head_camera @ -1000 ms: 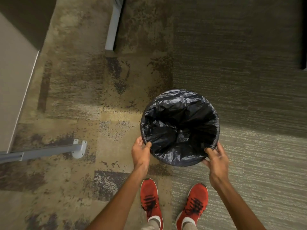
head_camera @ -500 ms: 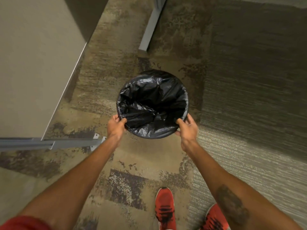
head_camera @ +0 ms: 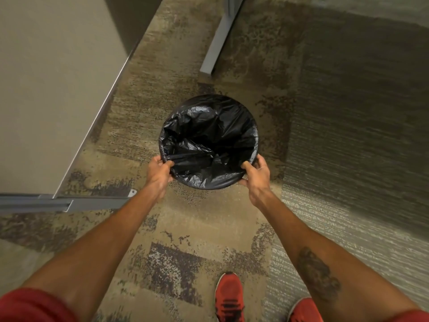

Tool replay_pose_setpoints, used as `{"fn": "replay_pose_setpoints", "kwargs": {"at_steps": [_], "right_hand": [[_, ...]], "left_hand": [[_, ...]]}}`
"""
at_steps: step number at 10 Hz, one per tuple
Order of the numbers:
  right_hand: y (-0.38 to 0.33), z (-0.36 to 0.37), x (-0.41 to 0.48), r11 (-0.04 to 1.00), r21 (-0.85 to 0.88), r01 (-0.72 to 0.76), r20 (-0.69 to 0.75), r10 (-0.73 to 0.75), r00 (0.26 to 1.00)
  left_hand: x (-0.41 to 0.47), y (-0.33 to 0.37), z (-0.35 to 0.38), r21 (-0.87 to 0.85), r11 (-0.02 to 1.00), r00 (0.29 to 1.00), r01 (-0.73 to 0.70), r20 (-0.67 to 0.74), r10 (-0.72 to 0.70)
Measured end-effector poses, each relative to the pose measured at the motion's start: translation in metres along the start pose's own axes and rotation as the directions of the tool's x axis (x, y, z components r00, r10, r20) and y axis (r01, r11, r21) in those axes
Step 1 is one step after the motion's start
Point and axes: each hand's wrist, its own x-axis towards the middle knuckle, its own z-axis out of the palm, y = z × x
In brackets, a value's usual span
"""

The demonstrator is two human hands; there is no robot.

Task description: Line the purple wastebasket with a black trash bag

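Observation:
A round wastebasket stands on the carpet in the middle of the view, and a black trash bag [head_camera: 209,135] covers its inside and is folded over its rim, so none of the purple shows. My left hand [head_camera: 159,170] grips the bagged rim at the near left, thumb inside the opening. My right hand [head_camera: 256,173] grips the near right of the rim the same way. Both arms reach forward from the bottom of the view.
A beige partition panel [head_camera: 53,84] with a grey metal foot [head_camera: 69,203] stands at the left. A grey desk leg [head_camera: 218,43] lies on the carpet beyond the basket. My red shoes [head_camera: 228,296] are at the bottom edge.
The basket now sits farther from my feet and nearer the partition and the desk leg, with both arms stretched out. Both hands have kept their hold on the rim.

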Motion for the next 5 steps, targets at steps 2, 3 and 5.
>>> {"fn": "replay_pose_setpoints", "kwargs": {"at_steps": [2, 3, 5], "right_hand": [[-0.017, -0.001, -0.018, 0.972, -0.235, 0.025, 0.026, -0.019, 0.999], [-0.023, -0.003, -0.032, 0.778, -0.608, 0.160, 0.005, -0.197, 0.980], [-0.038, 0.000, -0.068, 0.289, -0.850, 0.440, 0.303, -0.415, 0.858]], "left_hand": [[-0.024, 0.010, 0.011, 0.385, 0.919, 0.981, -0.087, -0.127, 0.146], [-0.039, 0.013, 0.018, 0.602, 0.772, 0.943, -0.204, -0.092, 0.321], [-0.062, 0.010, 0.032, 0.831, 0.310, 0.795, -0.462, 0.234, 0.559]]}}
